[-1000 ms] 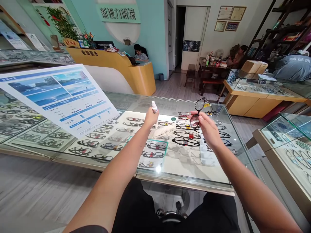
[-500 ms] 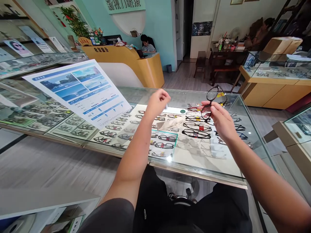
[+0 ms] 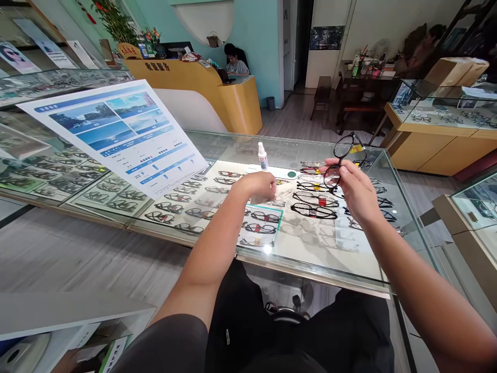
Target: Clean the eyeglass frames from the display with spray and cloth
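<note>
My right hand (image 3: 359, 191) holds a pair of dark-framed eyeglasses (image 3: 337, 166) on end above the glass counter, pinched between thumb and fingers. A yellow tag shows on the glasses. My left hand (image 3: 261, 185) is lowered over a beige cloth (image 3: 286, 191) on the counter, with its fingers curled downward. Its fingertips are partly hidden, so whether they grip the cloth does not show. Just behind the left hand stands a small white spray bottle (image 3: 263, 156), upright. Rows of eyeglasses (image 3: 314, 210) lie inside the counter beneath both hands.
A large printed sheet (image 3: 116, 134) with blue pictures stands tilted at the left of the glass counter (image 3: 217, 135). Beyond are a yellow reception desk (image 3: 240, 106) with a seated person (image 3: 236, 62), and wooden furniture. Another display case (image 3: 438, 124) stands at the right.
My left hand has moved down from above the counter onto the cloth, uncovering the spray bottle behind it. My right hand keeps the eyeglasses in nearly the same place.
</note>
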The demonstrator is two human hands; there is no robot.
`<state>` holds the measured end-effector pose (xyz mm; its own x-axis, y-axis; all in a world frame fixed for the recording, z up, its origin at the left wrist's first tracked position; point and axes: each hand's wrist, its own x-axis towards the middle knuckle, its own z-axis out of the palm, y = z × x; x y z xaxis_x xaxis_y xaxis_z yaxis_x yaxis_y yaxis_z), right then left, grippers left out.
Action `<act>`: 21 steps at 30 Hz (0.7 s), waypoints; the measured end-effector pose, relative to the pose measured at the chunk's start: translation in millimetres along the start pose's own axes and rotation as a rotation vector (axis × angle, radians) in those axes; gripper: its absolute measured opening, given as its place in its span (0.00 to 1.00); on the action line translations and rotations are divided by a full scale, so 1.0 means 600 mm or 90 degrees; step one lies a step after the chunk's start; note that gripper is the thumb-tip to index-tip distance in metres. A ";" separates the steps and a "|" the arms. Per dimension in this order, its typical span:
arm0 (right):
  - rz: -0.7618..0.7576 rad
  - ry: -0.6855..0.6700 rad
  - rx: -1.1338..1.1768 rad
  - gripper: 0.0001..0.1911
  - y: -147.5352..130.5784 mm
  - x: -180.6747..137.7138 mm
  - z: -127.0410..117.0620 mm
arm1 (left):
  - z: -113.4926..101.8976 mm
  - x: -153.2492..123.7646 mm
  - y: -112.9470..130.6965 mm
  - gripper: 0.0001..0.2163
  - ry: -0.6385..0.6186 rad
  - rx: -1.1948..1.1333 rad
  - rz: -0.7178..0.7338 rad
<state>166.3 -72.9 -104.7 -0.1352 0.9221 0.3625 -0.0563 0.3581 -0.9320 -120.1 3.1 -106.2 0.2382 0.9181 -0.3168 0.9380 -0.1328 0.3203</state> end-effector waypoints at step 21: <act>0.002 -0.001 0.000 0.17 -0.001 0.000 -0.002 | -0.001 0.006 -0.003 0.10 0.095 -0.099 0.049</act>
<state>167.4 -73.0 -104.5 -0.1372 0.9228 0.3599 -0.0566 0.3554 -0.9330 -121.2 7.0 -107.7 0.2567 0.9540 -0.1550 0.8657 -0.1557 0.4757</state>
